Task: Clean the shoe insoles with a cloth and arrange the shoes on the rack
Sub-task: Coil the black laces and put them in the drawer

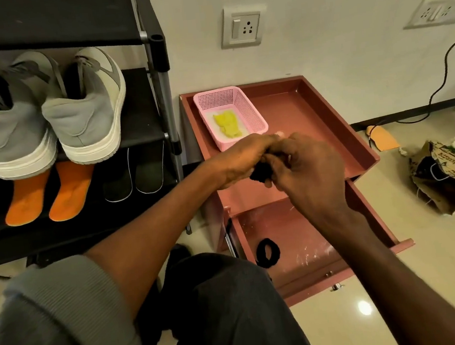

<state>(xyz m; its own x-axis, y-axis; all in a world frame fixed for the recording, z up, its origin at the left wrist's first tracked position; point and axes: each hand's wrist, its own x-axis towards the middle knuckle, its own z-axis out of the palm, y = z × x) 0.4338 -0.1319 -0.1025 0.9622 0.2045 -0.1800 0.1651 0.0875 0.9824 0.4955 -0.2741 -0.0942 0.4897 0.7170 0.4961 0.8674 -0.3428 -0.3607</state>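
Observation:
Both my hands meet over the pink cabinet's top tray [325, 107]. My left hand [238, 157] and my right hand [303, 167] together grip a small black rolled fabric piece [261, 172]. A yellow cloth [227, 125] lies in a pink mesh basket [247, 106] on that tray. On the black shoe rack [144, 130] at left stand two grey high-top shoes [48, 114], heels toward me. Below them lie two orange insoles [50, 192] and two dark insoles [135, 175].
The cabinet's drawer [311, 247] is pulled out below my hands, with another black rolled piece [267, 252] inside. A paper bag with white flowers [448, 173] lies on the floor at right. Wall sockets [241, 26] and a black cable [444, 68] are behind. My knee [224, 297] is near the drawer.

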